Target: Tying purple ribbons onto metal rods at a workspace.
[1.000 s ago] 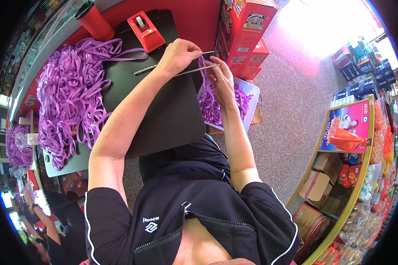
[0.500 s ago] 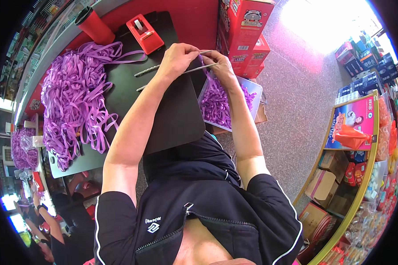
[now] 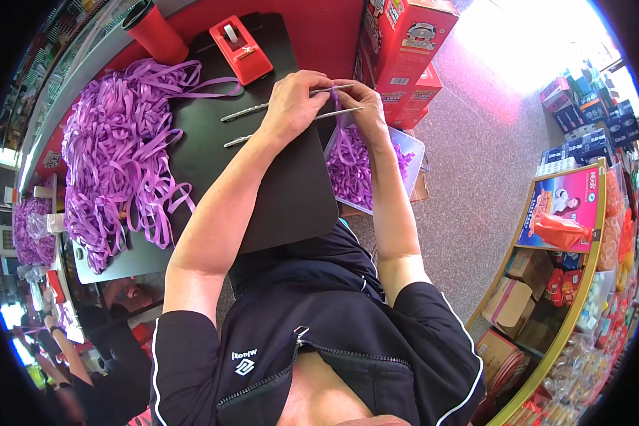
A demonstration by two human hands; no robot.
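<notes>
My left hand (image 3: 298, 106) is closed near the far right corner of the black board, pinching a strand of purple ribbon (image 3: 344, 145) against two thin metal rods (image 3: 252, 111). The rods slant across the board and pass by both hands; whether they are joined is hidden. Beside it, my right hand (image 3: 366, 117) has its fingertips closed around the ribbon near the rods' right ends. From between the hands the strand hangs toward a translucent bin (image 3: 420, 156) holding many short purple ribbon pieces (image 3: 351, 177). A large heap of long purple ribbon (image 3: 113, 163) lies to the left.
On the black board (image 3: 277, 206) stand a red tape dispenser (image 3: 243, 57) and, at its far left, a red cup (image 3: 156, 32). Red cartons (image 3: 408, 46) are stacked beyond the bin. Shelves with packaged goods (image 3: 547, 305) line the right. Another person's arm (image 3: 71, 355) shows at lower left.
My right hand has moved slightly right, away from my left. More of the ribbon strand now shows hanging between the hands and the bin. The whole view has shifted a little.
</notes>
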